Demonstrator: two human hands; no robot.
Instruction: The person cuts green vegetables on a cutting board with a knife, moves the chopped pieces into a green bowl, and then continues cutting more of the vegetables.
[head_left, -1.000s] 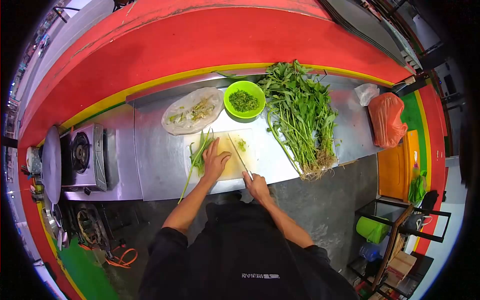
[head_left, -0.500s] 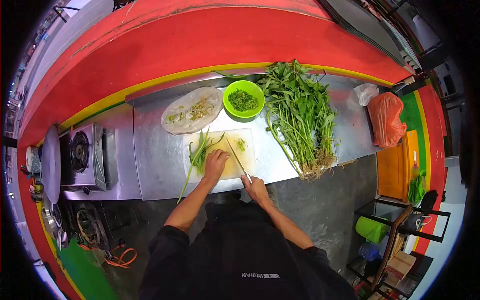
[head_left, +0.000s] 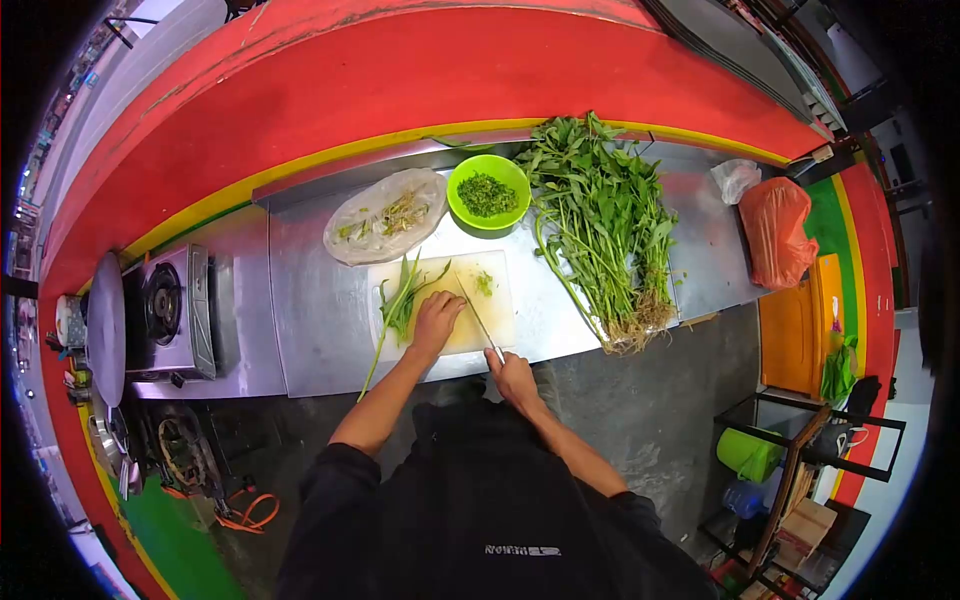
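On the white cutting board (head_left: 490, 336), my left hand (head_left: 437, 318) is closed over green stems and leaves (head_left: 400, 308) that spread out to its left. One long stem runs down past the board's near edge. My right hand (head_left: 513, 376) grips the handle of a knife (head_left: 477, 316), whose blade slants up and left across the board beside my left fingers. Small cut green pieces (head_left: 485, 283) lie to the right of the blade. Behind the board stands a light green bowl (head_left: 461, 214) with chopped greens (head_left: 487, 195) in it.
A plastic bag with root scraps (head_left: 385, 217) lies left of the bowl. To the right is a large bunch of leafy greens (head_left: 610, 220) with roots. An orange bag (head_left: 775, 233) sits at the counter's right end, a gas stove (head_left: 178, 312) at the left.
The view has shifted slightly. Both hands stay in nearly the same places on the board, and the knife blade still lies close to my left fingers.
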